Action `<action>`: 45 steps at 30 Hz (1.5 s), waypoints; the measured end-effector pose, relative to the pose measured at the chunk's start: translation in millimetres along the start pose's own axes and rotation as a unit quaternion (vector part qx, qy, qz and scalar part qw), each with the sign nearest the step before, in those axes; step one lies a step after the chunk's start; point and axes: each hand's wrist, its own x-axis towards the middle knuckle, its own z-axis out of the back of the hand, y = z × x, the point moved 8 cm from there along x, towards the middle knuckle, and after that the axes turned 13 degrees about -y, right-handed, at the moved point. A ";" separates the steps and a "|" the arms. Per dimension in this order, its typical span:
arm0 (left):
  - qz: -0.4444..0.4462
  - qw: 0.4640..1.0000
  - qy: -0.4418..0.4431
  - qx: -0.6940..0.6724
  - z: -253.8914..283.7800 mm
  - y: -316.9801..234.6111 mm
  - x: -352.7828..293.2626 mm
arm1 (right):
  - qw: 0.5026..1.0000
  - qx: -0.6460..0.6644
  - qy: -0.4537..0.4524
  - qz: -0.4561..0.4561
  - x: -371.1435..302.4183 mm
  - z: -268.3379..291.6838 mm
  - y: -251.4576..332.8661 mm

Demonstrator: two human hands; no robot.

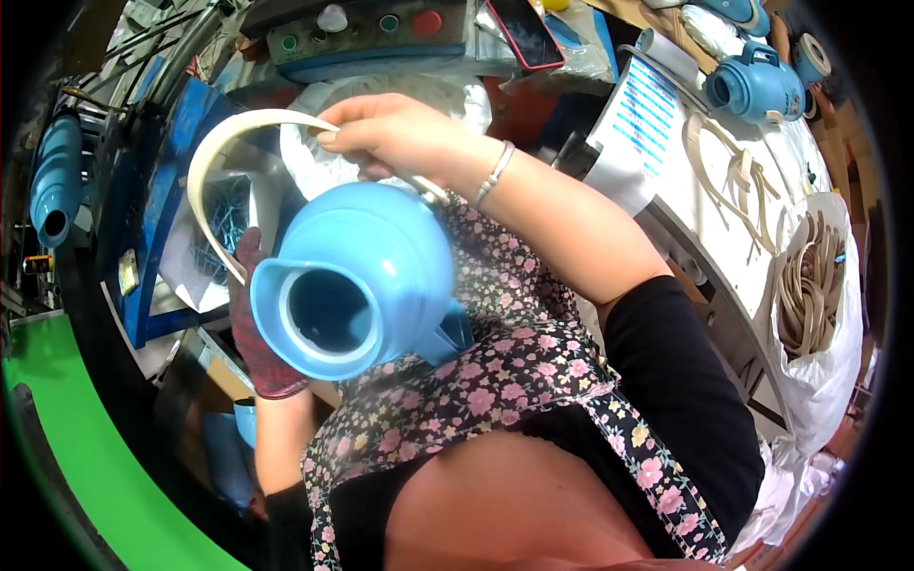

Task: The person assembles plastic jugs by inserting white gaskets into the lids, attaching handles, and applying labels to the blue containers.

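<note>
A light blue plastic jug body (390, 228) is tilted in front of my apron, its round, white-ringed mouth facing up toward me. My gloved left hand (265, 347) supports it at the spout side, most of the fingers hidden behind it. Over the jug's far side, my bare right hand (400, 138) pinches a cream-coloured strap (197, 181) between thumb and fingers. That strap arches out to the left, and its lower end comes down beside my left hand. Below the right hand, a short piece of strap lies against the jug.
A control box with buttons (367, 43) and a phone (526, 33) are at the back. On the white table (709, 205) at right are another blue jug (757, 86) and loose straps (738, 181). A bag (828, 390) holds more straps. At left are a blue jug (57, 181) and a green surface (86, 457).
</note>
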 end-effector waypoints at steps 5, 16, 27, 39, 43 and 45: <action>0.239 0.932 -0.094 -0.256 -4.2 11.9 -16.1 | 0.998 -0.052 -0.019 0.036 -8.0 -5.1 6.1; 0.261 0.891 -0.013 -0.371 -29.5 22.5 11.6 | 0.993 0.088 -0.074 -0.037 -31.0 20.6 -20.7; 0.071 0.992 -0.096 -0.033 -7.5 -33.4 5.7 | 0.986 0.117 -0.085 0.081 -47.8 21.1 -7.4; 0.192 0.887 -0.048 -0.418 -49.8 -31.5 54.9 | 0.828 -0.281 -0.051 0.482 -122.1 -22.8 100.4; -0.193 0.979 0.047 0.035 -42.2 12.8 106.0 | 0.836 -0.175 -0.251 0.456 -114.9 54.4 116.0; -0.299 0.924 -0.020 0.240 -20.4 44.1 114.4 | 0.805 0.171 -0.433 0.368 -139.7 177.0 101.8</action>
